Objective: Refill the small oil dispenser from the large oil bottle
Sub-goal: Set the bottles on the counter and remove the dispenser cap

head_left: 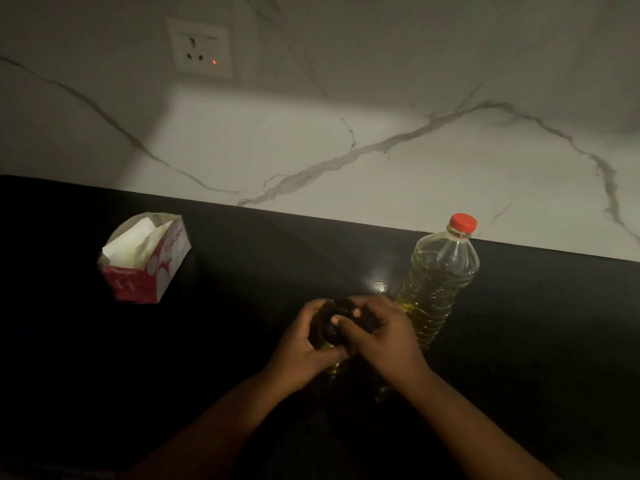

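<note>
Together, both hands (346,341) clasp dispenser (334,327).

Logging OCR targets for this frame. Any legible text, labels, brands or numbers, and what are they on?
None can be read with confidence.
Red tissue box: white lettering on its side and front, too blurred.
Large oil bottle: no label visible.
Wall socket: faint marking near the top, too small; red indicator light only.
</note>
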A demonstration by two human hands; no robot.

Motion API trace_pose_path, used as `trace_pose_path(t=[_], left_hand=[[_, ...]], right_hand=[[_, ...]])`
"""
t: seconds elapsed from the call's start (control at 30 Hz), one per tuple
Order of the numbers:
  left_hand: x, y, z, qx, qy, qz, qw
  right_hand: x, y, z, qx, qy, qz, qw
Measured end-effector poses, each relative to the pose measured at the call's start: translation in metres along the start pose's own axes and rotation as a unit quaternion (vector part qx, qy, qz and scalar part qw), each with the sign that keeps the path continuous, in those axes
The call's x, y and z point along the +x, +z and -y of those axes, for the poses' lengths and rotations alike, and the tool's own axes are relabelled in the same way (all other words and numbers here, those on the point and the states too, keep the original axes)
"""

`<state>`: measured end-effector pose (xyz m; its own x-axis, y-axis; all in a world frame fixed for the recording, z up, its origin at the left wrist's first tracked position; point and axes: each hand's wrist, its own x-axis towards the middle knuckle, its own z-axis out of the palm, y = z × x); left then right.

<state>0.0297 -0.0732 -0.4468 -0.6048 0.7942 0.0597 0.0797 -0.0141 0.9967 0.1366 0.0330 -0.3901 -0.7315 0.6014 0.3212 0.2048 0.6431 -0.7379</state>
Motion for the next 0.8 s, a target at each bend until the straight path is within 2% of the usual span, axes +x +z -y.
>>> trace_pose_path(t=[0.1, 0.2, 0.33, 0.4, 0.47, 0.53, 0.6, 0.67, 0.73, 0.8], left_hand=[[0.002, -0.001, -0.003, 0.002, 0.008, 0.005, 1.000], [0.002, -0.002, -0.002, 0.006, 0.004, 0.012, 1.000], [0.002, -0.004, 0.002, 0.030, 0.009, 0.014, 0.999], [0.001, -0.005, 0.002, 0.042, 0.009, 0.006, 0.999], [0.001, -0.004, 0.001, 0.054, 0.017, -0.010, 0.998], [0.002, -0.003, 0.001, 0.066, 0.025, -0.021, 0.997], [0.004, 0.000, 0.000, 0.074, 0.027, -0.018, 0.997], [0.006, 0.005, 0.001, 0.076, 0.016, -0.009, 0.997], [0.006, 0.010, 0.003, 0.076, 0.007, -0.015, 0.997], [0.008, 0.017, 0.006, 0.074, 0.004, -0.027, 0.997]], right_hand=[[-0.001, -0.002, 0.003, 0.024, 0.015, 0.002, 1.000], [-0.001, -0.005, 0.010, 0.105, 0.048, -0.014, 0.993], [-0.003, -0.024, 0.029, 0.259, 0.134, 0.001, 0.957], [-0.007, -0.033, 0.031, 0.368, 0.229, 0.014, 0.901], [-0.010, -0.039, 0.026, 0.482, 0.340, 0.011, 0.807], [-0.014, -0.045, 0.018, 0.538, 0.423, 0.004, 0.729], [-0.019, -0.050, 0.010, 0.553, 0.471, -0.002, 0.687], [-0.024, -0.057, 0.004, 0.556, 0.489, -0.003, 0.672], [-0.028, -0.063, -0.002, 0.540, 0.504, -0.003, 0.674], [-0.031, -0.071, -0.014, 0.473, 0.518, 0.007, 0.712]])
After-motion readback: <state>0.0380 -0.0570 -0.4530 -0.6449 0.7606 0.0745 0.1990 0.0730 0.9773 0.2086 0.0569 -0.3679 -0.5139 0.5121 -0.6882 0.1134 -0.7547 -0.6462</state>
